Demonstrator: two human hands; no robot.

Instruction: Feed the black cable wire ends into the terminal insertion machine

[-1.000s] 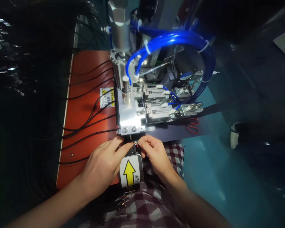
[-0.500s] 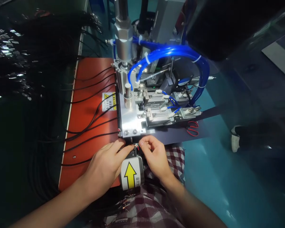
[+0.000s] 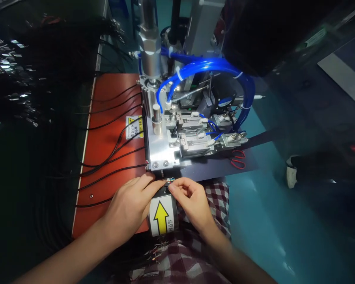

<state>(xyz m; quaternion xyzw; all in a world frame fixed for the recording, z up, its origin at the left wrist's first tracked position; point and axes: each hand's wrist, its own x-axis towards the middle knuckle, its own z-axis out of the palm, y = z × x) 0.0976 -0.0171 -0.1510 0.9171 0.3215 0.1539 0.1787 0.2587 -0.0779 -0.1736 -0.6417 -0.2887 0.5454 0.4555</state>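
Thin coloured wires (image 3: 170,180) fan out in front of the machine's near end, at the end of a cable mostly hidden by my fingers. My left hand (image 3: 131,201) is closed on that cable, its thumb and forefinger beside the wires' base. From the other side my right hand (image 3: 193,199) pinches at the wires with thumb and forefinger. Just below the fingertips is a small black block (image 3: 165,191), above a white guard (image 3: 162,217) with a yellow arrow. The metal machine head (image 3: 161,152) stands directly beyond both hands.
Several black cables (image 3: 115,182) run from the machine across an orange board (image 3: 106,138). Blue air hoses (image 3: 213,64) arch over the cylinders. Red-handled scissors (image 3: 238,159) lie on the dark plate. Stripped cable ends (image 3: 154,258) rest by my checked clothing. A dark cable bundle (image 3: 47,59) hangs left.
My right fingertips have moved slightly left and down, nearer the black block. The wires now show more spread, with blue and white ones visible. My left hand stays almost in place.
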